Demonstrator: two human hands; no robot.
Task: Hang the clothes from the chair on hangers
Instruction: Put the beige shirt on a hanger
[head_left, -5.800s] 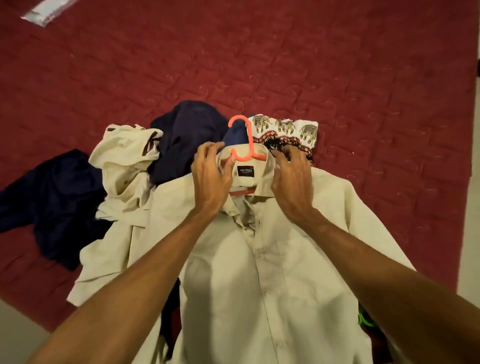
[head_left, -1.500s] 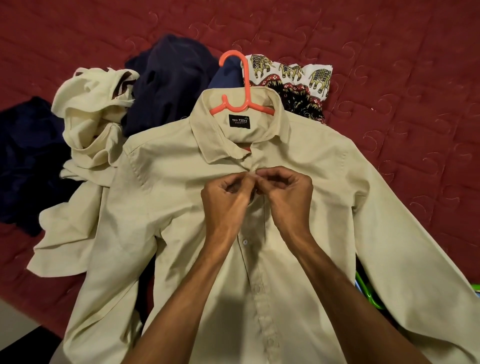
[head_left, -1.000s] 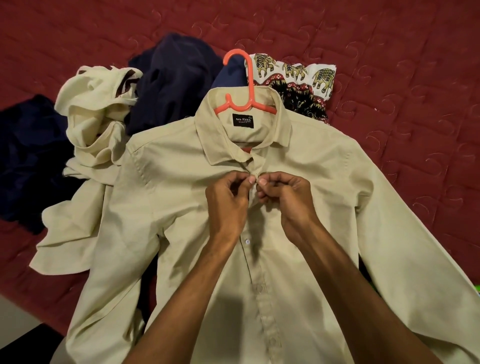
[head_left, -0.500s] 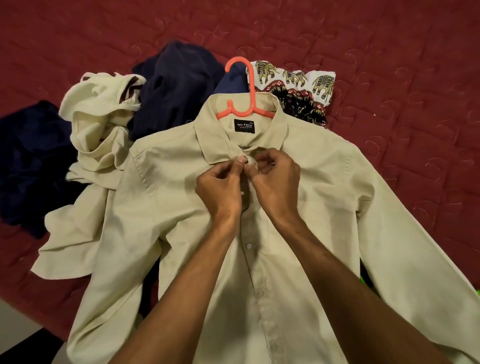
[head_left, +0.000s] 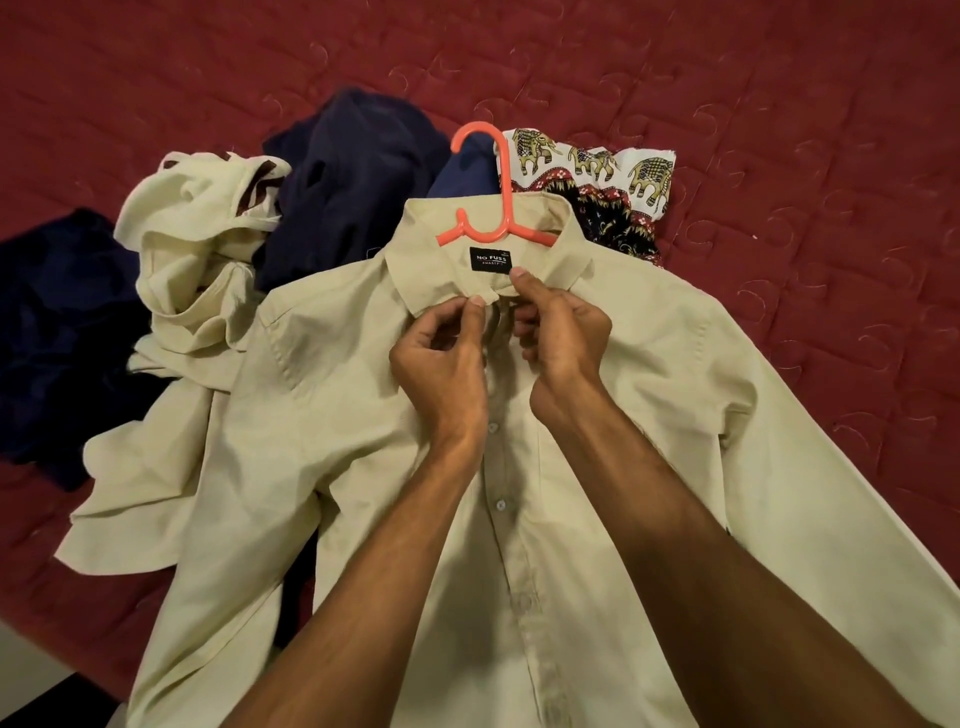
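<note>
Pinching the collar front of the beige shirt (head_left: 337, 441) with left grip (head_left: 441, 364) and right grip (head_left: 563, 332), both curled on cloth; laid flat on the bed (head_left: 779, 104), orange hanger (head_left: 488, 238) inside.

A dark red quilted cover (head_left: 779, 104), stitched with curling swirls, fills most of the view. Past the cover's lower left edge shows a strip of pale floor (head_left: 26, 649). Beside the strip is a dark patch (head_left: 57, 709), too dim to identify.

Left of the shirt (head_left: 337, 415) heaped clothes (head_left: 208, 270) crowd; right lies bare red bedspread (head_left: 810, 197).
</note>
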